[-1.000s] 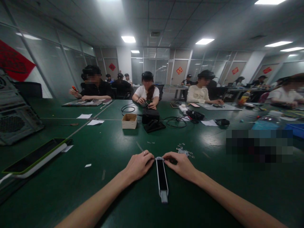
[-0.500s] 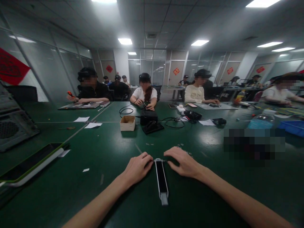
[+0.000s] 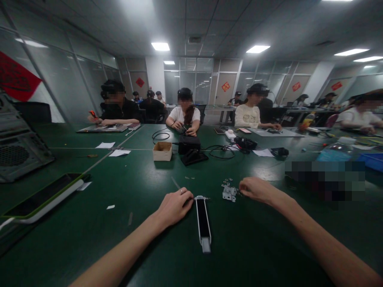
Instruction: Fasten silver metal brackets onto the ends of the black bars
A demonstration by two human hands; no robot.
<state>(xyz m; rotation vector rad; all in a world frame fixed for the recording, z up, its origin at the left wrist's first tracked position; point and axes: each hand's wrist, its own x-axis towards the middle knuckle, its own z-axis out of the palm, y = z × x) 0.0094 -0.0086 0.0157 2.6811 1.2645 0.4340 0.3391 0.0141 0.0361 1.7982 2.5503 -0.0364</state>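
Note:
A narrow black piece with a white frame [image 3: 203, 219] lies on the green table in front of me, its grey end towards me. My left hand [image 3: 176, 205] is at its far left corner, fingers closed at a thin metal part; whether it grips that part is hard to tell. To the right sit a small metal bracket [image 3: 229, 193] and several small rings or nuts [image 3: 228, 181]. My right hand [image 3: 254, 189] is just right of these, its fingers pinched together over some tiny pieces; what they hold, if anything, is too small to name.
An open cardboard box [image 3: 162, 152] and a black box [image 3: 189, 144] with a stand are farther back. A green-edged tray [image 3: 44, 195] lies left, a computer case [image 3: 20, 143] behind it. A bottle [image 3: 336, 149] and blue bin [image 3: 371, 161] are right. People sit across the table.
My right hand has moved right, away from the framed piece, and its fingers have closed. The metal bracket it covered now shows. My left hand stays beside the piece.

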